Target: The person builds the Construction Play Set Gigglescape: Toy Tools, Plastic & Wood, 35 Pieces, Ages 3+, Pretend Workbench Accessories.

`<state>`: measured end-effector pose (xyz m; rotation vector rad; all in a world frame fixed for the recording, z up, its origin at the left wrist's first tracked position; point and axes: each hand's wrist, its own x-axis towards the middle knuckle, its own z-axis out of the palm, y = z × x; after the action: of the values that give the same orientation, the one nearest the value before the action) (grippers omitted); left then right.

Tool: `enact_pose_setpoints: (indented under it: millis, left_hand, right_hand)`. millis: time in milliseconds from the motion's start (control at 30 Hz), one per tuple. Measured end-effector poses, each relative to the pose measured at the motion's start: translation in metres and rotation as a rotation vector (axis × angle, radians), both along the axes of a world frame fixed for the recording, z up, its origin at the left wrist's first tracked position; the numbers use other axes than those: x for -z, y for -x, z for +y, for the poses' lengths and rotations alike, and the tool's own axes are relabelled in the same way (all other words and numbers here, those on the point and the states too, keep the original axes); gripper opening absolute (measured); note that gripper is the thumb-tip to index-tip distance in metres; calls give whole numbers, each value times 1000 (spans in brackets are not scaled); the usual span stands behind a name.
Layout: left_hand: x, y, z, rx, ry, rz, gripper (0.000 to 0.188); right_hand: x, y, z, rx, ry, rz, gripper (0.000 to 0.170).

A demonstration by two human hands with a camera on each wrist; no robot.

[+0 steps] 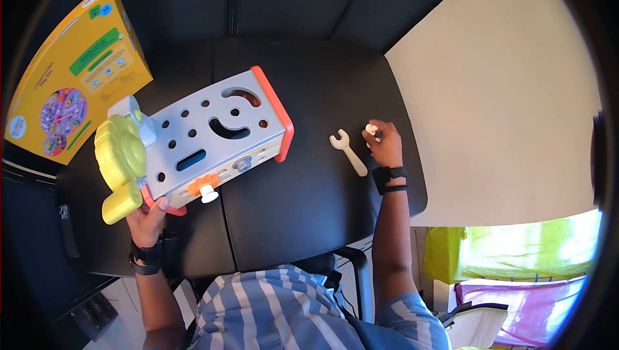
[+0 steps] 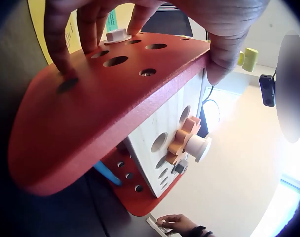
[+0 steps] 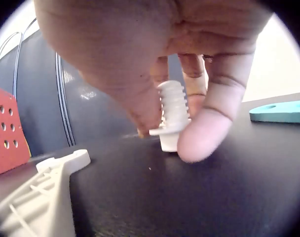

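My left hand [image 1: 147, 220] grips the near left end of a toy workbench [image 1: 219, 147] with a grey top full of holes and slots. In the left wrist view, its fingers spread over the red end panel [image 2: 91, 118] and the thumb presses the edge. An orange gear [image 2: 182, 138] with a white bolt [image 2: 198, 147] sits on the pale side panel. At the table's right, my right hand [image 1: 387, 147] pinches a white plastic bolt [image 3: 174, 103] between thumb and fingers, threaded end up, head close over the tabletop. Beside it lies a cream toy wrench [image 1: 349, 152].
A yellow ridged piece [image 1: 120, 150] overlaps the workbench's left end. Behind it stands a yellow toy box [image 1: 64, 79]. A teal flat piece [image 3: 281, 112] shows right of the right hand. The black table [image 1: 290, 208] has a seam, and its right edge lies near that hand.
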<state>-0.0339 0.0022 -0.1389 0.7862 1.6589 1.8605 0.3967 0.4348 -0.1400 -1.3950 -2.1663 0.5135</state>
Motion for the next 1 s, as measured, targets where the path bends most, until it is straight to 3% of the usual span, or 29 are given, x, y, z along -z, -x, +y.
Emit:
enact_pose_setpoints:
  millis: [133, 200, 233, 267, 367, 400, 433, 500, 567, 633, 700, 833, 1000]
  left_hand:
    - [-10, -5, -1, 31, 40, -60, 97]
    - [-14, -6, -5, 48, 52, -50, 99]
    - [-16, -6, -6, 72, 63, -44, 101]
    - [-19, -8, -5, 66, 65, -39, 101]
    - [-37, -32, 2, -310, -115, 598, 96]
    - [-50, -46, 1, -374, -177, 643, 81]
    - [-67, -57, 1, -352, -231, 737, 56]
    - [-81, -60, -16, 14, -248, 926, 47]
    - [-121, -91, 0, 230, -73, 782, 46]
    - [-123, -114, 28, 201, -139, 568, 50]
    - [-116, -116, 36, 262, -217, 605, 47]
    - [-106, -116, 31, 259, -196, 523, 47]
    - [-122, -100, 20, 115, -224, 643, 41]
  right_hand:
    - [-2, 6, -6, 19, -11, 56, 31]
    - [-30, 18, -29, 85, 318, 515, 29]
    - [-38, 21, -39, 80, 323, 517, 29]
    - [-45, 25, -50, 35, 388, 669, 27]
    - [-70, 44, -100, -132, 517, 987, 25]
    - [-77, 52, -119, -227, 563, 1058, 27]
    - [-86, 62, -140, -274, 644, 1088, 27]
    - [-90, 83, -177, -487, 770, 1181, 27]
    - [-93, 105, -214, -628, 950, 1251, 26]
    - [-100, 121, -239, -751, 1014, 1131, 26]
    - [-109, 134, -256, -831, 975, 1059, 27]
    - [-109, 140, -264, -753, 939, 1022, 30]
    - [-108, 142, -258, -682, 991, 958, 31]
